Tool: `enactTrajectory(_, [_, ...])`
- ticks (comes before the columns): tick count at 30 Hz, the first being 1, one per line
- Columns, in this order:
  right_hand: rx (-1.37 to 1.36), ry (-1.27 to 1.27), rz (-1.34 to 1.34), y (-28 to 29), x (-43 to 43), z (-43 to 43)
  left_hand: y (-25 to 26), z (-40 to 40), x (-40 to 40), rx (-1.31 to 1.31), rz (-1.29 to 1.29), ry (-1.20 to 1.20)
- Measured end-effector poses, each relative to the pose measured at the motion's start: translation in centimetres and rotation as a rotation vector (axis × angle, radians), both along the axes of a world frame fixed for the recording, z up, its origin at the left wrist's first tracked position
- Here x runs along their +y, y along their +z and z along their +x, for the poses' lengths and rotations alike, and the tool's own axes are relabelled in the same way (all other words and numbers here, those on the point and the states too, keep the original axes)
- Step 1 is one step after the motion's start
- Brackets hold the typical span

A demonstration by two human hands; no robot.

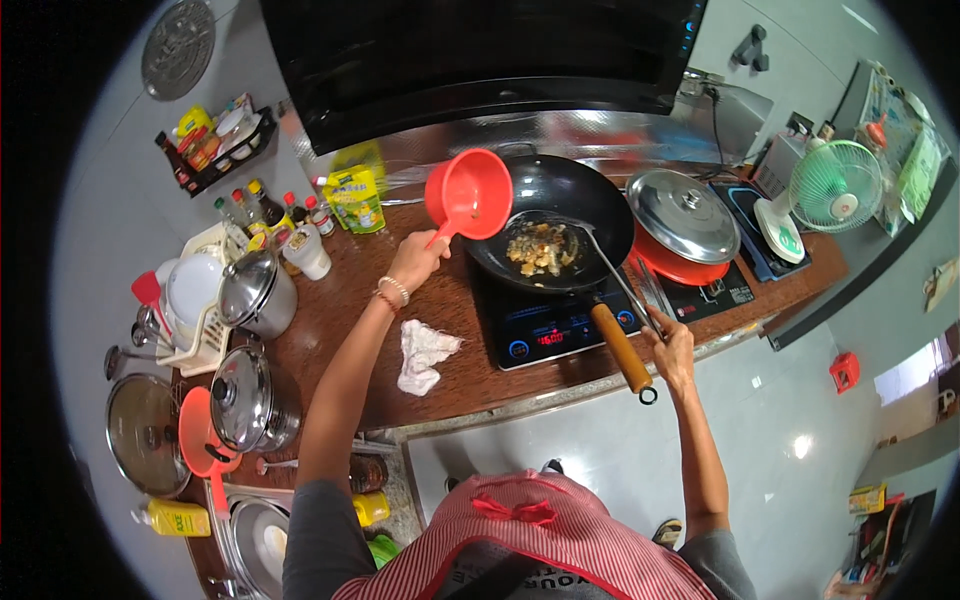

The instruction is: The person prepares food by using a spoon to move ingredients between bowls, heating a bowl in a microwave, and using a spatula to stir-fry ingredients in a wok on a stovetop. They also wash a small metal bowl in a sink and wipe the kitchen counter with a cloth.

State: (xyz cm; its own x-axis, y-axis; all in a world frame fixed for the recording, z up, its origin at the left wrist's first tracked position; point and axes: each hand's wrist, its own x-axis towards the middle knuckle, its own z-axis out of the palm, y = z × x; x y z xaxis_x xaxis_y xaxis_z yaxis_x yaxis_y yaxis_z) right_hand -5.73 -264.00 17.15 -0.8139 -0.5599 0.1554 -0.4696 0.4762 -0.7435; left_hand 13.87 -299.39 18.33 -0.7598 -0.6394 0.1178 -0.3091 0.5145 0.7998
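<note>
A red plastic water dipper [480,196] is held by its handle in my left hand [416,262], tilted at the left rim of a black wok [600,202]. Browned food pieces [544,249] lie in the wok's bottom with some liquid. My right hand [670,346] grips the metal handle of a long cooking utensil, probably a spatula [616,277], whose head reaches into the food. The wok stands on a black induction cooktop [547,337] with a lit display, its wooden handle [622,349] pointing towards me, left of my right hand.
A white cloth [425,356] lies on the brown counter. To the right are a red pan with a steel lid [684,216] and a green fan [836,187]. Steel pots [259,292], sauce bottles [270,210] and a dish rack [206,337] stand left. A range hood [480,60] hangs above.
</note>
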Motion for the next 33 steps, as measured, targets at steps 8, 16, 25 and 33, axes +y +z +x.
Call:
enactTrajectory(8, [0.183, 0.128, 0.138, 1.1, -2.4, -1.3, -1.5, 13.8, 4.3, 0.257, 0.558, -0.089])
enactTrajectory(16, [0.279, 0.197, 0.174, 1.9, -5.2, -2.5, -1.6, 14.0, 6.0, 0.226, 0.454, -0.019])
enactTrajectory(25, [0.191, 0.031, 0.020, 0.8, -1.1, -3.4, 3.8, 1.0, 7.5, -0.053, -0.609, 0.216])
enactTrajectory(33, [0.216, -0.042, 0.050, -0.9, 0.4, -3.1, -1.2, -5.5, 6.5, -0.276, -1.018, 0.005])
